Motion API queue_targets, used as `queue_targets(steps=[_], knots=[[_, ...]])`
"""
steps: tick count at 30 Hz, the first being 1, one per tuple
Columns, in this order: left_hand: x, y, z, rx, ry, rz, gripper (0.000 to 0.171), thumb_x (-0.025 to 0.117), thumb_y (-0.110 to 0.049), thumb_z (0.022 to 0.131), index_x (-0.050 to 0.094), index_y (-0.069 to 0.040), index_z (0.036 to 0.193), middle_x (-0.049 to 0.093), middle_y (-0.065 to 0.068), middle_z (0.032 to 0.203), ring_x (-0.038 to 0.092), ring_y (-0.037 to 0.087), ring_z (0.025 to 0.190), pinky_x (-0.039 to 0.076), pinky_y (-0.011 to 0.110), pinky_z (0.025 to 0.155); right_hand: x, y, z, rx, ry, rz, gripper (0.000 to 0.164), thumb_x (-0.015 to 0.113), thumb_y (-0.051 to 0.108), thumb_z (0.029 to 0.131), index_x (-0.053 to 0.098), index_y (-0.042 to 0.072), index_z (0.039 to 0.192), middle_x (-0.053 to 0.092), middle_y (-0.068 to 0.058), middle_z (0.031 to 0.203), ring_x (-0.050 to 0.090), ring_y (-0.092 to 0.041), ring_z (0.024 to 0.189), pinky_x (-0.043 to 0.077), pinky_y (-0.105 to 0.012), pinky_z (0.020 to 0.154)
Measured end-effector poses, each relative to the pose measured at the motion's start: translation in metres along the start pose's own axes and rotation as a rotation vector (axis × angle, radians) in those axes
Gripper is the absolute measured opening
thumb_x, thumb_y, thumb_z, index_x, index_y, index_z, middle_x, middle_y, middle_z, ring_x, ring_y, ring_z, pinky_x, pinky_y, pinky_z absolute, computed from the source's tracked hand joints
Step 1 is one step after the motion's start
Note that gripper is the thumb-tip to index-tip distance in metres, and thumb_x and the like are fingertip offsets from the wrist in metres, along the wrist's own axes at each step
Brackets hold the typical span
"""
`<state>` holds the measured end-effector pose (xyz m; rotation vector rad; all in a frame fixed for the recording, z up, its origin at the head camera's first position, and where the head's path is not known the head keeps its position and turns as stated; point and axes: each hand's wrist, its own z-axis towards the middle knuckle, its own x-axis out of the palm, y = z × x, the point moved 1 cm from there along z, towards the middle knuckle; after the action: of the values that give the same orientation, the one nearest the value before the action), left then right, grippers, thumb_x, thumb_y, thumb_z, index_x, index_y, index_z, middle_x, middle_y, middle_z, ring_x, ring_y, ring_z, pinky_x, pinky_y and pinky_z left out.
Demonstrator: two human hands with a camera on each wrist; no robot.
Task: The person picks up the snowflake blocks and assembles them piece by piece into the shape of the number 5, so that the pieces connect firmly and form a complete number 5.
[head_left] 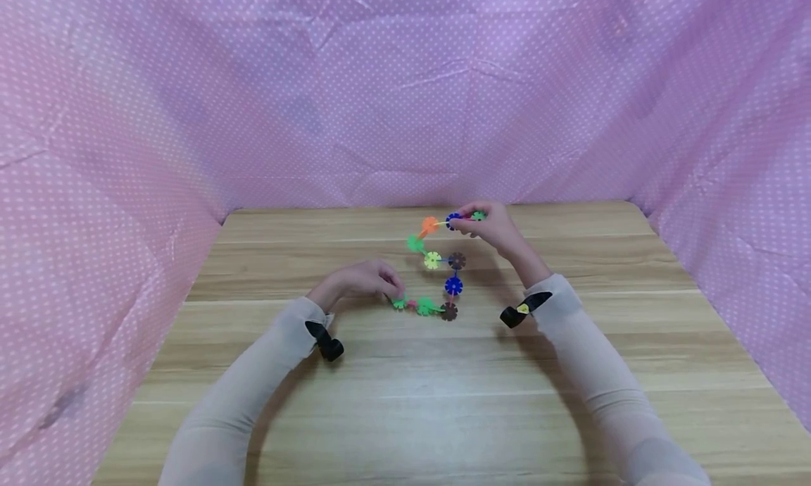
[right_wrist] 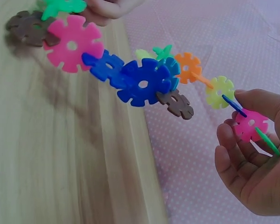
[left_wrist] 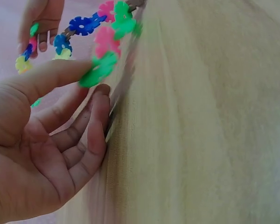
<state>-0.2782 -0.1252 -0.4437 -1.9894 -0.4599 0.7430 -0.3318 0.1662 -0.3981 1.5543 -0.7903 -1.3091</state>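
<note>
A chain of notched plastic flower discs, slotted into each other, winds between the two hands. In the head view a blue disc (head_left: 453,286) and a brown disc (head_left: 449,311) mark its lower bend, and an orange disc (head_left: 430,225) its upper part. My left hand (head_left: 364,279) pinches the green end disc (left_wrist: 99,70) between thumb and fingers. At the far end my right hand (head_left: 497,231) pinches the chain at a dark blue disc (right_wrist: 234,106). Beyond that grip a pink disc (right_wrist: 251,125) and a green disc (right_wrist: 268,141) lie within the right hand.
A wood-grain table (head_left: 418,401) lies under both arms. Pink dotted cloth (head_left: 405,106) hangs behind and along both sides. Each wrist carries a black strap (head_left: 324,340) over a light sleeve.
</note>
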Motion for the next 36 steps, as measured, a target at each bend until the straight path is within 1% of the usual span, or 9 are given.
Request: queue_targets(steps=[5,9,14,18,21,24,29,33,36], knots=[[-0.001,0.004,0.001,-0.018,-0.091,-0.135,0.022,0.056,-0.014,0.101,0.064,0.003,0.111,0.070,0.010,0.110,0.067,0.015,0.098,0.060,0.030,0.086,-0.005,-0.007,-0.003,-0.018,-0.030,0.019,0.032,0.079,0.022,0.090,0.070,-0.003,0.107,0.071,0.009,0.083,0.067,-0.014,0.074,0.056,-0.024,0.065],[-0.002,0.007,0.004,-0.067,-0.166,-0.268,0.023,0.049,-0.017,0.105,0.057,0.001,0.117,0.069,0.017,0.118,0.072,0.022,0.099,0.062,0.033,0.086,-0.009,-0.011,-0.006,0.015,-0.042,0.017,0.030,0.078,0.019,0.091,0.069,-0.005,0.108,0.070,0.012,0.078,0.066,-0.009,0.069,0.059,-0.027,0.066],[-0.007,0.009,0.010,-0.110,-0.275,-0.427,0.018,0.049,-0.018,0.106,0.053,-0.002,0.115,0.067,0.015,0.114,0.072,0.022,0.091,0.064,0.035,0.083,-0.013,-0.018,-0.009,0.086,-0.008,0.026,0.034,0.076,0.018,0.093,0.069,-0.009,0.112,0.071,0.012,0.075,0.067,-0.011,0.068,0.059,-0.028,0.066],[-0.011,0.007,0.013,-0.116,-0.326,-0.507,0.028,0.049,-0.025,0.108,0.050,-0.001,0.124,0.063,0.012,0.115,0.068,0.020,0.092,0.063,0.037,0.088,-0.014,-0.026,-0.011,0.152,0.054,-0.004,0.036,0.075,0.022,0.094,0.069,-0.005,0.118,0.077,0.004,0.087,0.070,-0.020,0.082,0.060,-0.032,0.073],[-0.013,0.005,0.012,-0.101,-0.340,-0.515,0.040,0.053,-0.023,0.107,0.044,0.002,0.138,0.061,0.012,0.119,0.066,0.020,0.097,0.060,0.040,0.095,-0.014,-0.033,-0.014,0.209,0.101,-0.040,0.039,0.074,0.028,0.095,0.069,0.000,0.123,0.076,-0.005,0.104,0.069,-0.025,0.095,0.060,-0.036,0.082],[-0.013,0.003,0.012,-0.081,-0.346,-0.501,0.052,0.061,-0.012,0.102,0.038,0.003,0.146,0.059,0.015,0.125,0.065,0.021,0.104,0.056,0.041,0.104,-0.015,-0.040,-0.017,0.257,0.153,-0.028,0.042,0.071,0.032,0.097,0.068,0.002,0.127,0.073,-0.011,0.115,0.067,-0.025,0.100,0.061,-0.038,0.089],[-0.013,0.001,0.014,-0.104,-0.405,-0.507,0.063,0.067,-0.001,0.095,0.038,0.002,0.150,0.053,0.018,0.139,0.061,0.026,0.119,0.050,0.040,0.111,-0.018,-0.046,-0.023,0.256,0.208,-0.044,0.046,0.061,0.034,0.103,0.065,-0.002,0.130,0.068,-0.003,0.101,0.060,-0.012,0.087,0.058,-0.028,0.081],[-0.013,0.000,0.017,-0.147,-0.475,-0.475,0.054,0.070,-0.006,0.094,0.049,0.002,0.143,0.053,0.018,0.144,0.054,0.029,0.129,0.047,0.040,0.114,-0.020,-0.047,-0.028,0.265,0.240,-0.046,0.044,0.055,0.028,0.106,0.062,-0.006,0.132,0.066,0.003,0.092,0.056,-0.005,0.077,0.051,-0.022,0.070],[-0.012,0.001,0.020,-0.188,-0.542,-0.455,0.047,0.072,-0.010,0.094,0.057,-0.001,0.138,0.056,0.015,0.144,0.051,0.027,0.133,0.044,0.039,0.116,-0.020,-0.047,-0.032,0.291,0.260,-0.006,0.040,0.055,0.019,0.106,0.059,-0.010,0.133,0.070,0.002,0.092,0.058,-0.004,0.074,0.053,-0.022,0.070]])
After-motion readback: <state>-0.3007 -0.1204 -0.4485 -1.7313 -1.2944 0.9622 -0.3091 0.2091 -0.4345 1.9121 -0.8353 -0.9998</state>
